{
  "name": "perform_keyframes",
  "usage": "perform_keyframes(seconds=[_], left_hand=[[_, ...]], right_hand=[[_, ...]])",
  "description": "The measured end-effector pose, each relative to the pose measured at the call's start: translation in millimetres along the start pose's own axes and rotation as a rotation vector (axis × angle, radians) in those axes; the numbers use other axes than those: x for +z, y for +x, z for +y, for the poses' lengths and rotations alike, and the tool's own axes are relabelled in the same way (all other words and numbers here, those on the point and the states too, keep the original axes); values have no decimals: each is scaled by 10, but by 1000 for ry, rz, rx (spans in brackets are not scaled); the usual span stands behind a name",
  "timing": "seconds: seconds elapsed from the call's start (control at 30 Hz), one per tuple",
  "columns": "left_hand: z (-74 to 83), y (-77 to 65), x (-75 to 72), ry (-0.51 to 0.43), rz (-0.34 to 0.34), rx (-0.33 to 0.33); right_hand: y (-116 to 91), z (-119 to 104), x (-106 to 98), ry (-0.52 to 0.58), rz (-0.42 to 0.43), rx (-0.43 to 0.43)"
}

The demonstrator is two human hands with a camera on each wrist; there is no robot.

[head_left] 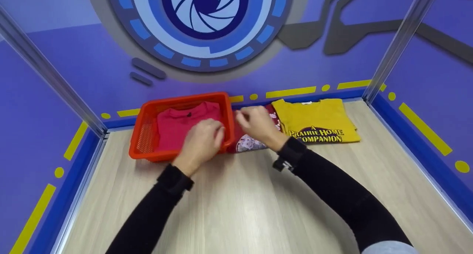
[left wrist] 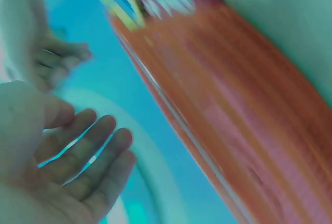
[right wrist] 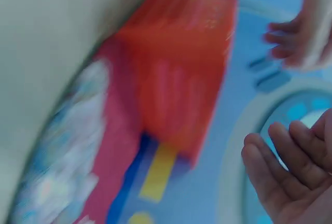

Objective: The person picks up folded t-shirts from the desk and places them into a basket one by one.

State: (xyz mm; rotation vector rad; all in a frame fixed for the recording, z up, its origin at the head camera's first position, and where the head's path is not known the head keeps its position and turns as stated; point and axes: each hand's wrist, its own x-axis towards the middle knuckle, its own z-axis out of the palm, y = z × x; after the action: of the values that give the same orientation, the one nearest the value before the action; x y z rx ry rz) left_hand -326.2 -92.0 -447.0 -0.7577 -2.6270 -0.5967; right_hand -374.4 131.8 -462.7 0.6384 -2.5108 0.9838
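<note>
A folded pink shirt lies inside a red plastic basket. My left hand hovers over the basket's front right part, its fingers loosely bent and holding nothing. To the right of the basket, my right hand is above a folded dark red shirt with a floral print and partly covers it. In the wrist views both the left hand and the right hand have relaxed, slightly curled fingers, apart from the basket wall.
A folded yellow shirt with printed lettering lies right of the floral one. All stand along the back wall of a light wooden table. Blue-purple panels enclose the sides.
</note>
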Motion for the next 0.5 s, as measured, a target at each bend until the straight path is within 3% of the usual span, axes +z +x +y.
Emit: perform_keyframes(seconds=[0.07,0.17,0.3,0.4,0.5], left_hand=[[217,-35,123,-40,-24,54],[462,-97,365,-67,-117,115],[610,-119,723,49,-239,148],[642,-65,964,168,-300,107],[650,22,1164,219,-348,9]], right_hand=[[-108,194,-59,-58,6,47],[-276,459,-105,-166,-84,101],[-443,697,-146,-241,-279,166],[-494,818,-162,-263,-371,244],[-503,909,-161,-289,-408,285]])
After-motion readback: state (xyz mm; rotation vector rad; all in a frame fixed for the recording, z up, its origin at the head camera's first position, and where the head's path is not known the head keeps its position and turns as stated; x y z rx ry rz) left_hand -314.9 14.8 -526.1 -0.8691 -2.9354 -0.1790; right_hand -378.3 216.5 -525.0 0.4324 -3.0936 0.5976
